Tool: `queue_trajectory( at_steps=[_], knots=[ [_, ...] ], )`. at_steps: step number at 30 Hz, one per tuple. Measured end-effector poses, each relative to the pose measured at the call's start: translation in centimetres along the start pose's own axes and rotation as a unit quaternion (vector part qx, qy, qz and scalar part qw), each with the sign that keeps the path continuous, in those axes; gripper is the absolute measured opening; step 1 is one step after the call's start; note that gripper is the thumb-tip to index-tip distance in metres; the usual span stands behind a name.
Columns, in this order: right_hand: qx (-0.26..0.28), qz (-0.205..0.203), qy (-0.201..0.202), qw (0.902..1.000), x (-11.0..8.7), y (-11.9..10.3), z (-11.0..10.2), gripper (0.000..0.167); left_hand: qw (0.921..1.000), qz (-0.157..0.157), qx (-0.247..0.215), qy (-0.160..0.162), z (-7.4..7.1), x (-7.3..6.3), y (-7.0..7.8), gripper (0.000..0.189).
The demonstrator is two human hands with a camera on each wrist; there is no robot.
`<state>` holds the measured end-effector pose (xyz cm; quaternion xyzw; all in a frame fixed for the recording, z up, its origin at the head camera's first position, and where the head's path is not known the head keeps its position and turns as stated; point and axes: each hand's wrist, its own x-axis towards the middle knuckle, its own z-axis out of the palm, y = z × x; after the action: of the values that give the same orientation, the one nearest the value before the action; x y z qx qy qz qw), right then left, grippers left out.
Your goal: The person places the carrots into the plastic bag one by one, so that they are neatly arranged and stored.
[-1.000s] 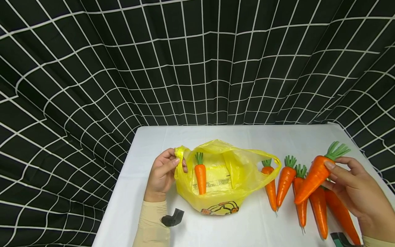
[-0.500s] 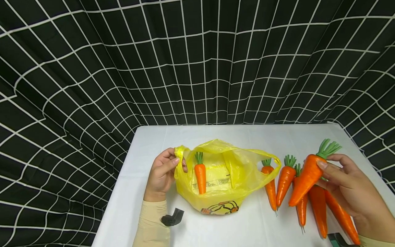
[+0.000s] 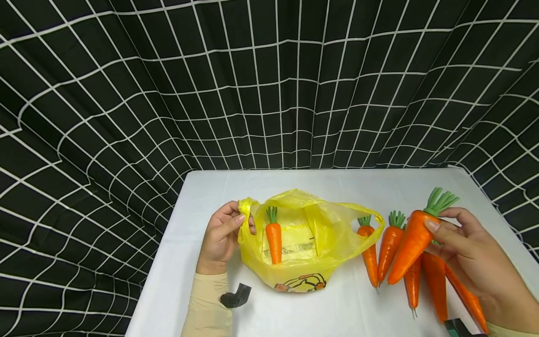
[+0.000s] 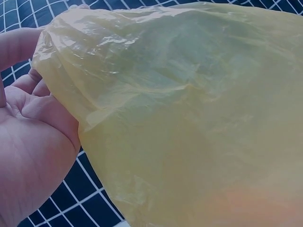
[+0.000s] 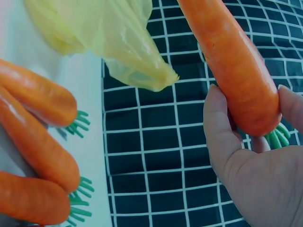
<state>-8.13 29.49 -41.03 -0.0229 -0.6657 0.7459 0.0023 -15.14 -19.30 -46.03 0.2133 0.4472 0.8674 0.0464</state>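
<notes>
My left hand (image 3: 222,236) pinches the left handle of a yellow plastic bag (image 3: 294,278), which lies on the table with its mouth spread. Inside the bag, a carrot (image 3: 274,241) with a green top shows upright. In the left wrist view the bag's thin film (image 4: 165,113) fills most of the picture beside my hand (image 4: 35,137). My right hand (image 3: 476,257) grips another carrot (image 3: 409,248) near its green top, thumb on the near side, tip slanting down and left. The right wrist view shows thumb and fingers round that carrot's thick end (image 5: 246,94).
Several more carrots (image 3: 389,248) lie side by side at the right of the white table (image 3: 337,318), partly below the right hand. The bag's right handle overlaps the leftmost of them. A black curtain with white grid lines (image 3: 294,93) surrounds the table.
My right hand has moved left with its carrot, over the other carrots and closer to the bag. The left hand and the bag have stayed where they were.
</notes>
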Motion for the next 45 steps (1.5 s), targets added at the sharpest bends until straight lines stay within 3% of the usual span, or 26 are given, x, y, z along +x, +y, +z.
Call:
queue_trajectory(
  at_steps=[19, 26, 45],
  knots=[
    [0.008, -0.004, -0.021, 0.9997, 0.0, -0.7, 1.5, 0.029, 1.0000, 0.004, 0.002, 0.003, 0.0, 0.0, 0.0, 0.031],
    [-0.022, -0.006, -0.019, 0.9996, 0.1, -0.9, 2.0, 0.031, 1.0000, 0.005, 0.002, 0.001, -0.1, -0.1, 0.0, 0.032],
    [-0.006, -0.001, -0.033, 0.9994, 0.3, -1.0, 3.3, 0.028, 1.0000, 0.006, -0.001, 0.002, 0.0, -0.1, 0.2, 0.032]
  ],
)
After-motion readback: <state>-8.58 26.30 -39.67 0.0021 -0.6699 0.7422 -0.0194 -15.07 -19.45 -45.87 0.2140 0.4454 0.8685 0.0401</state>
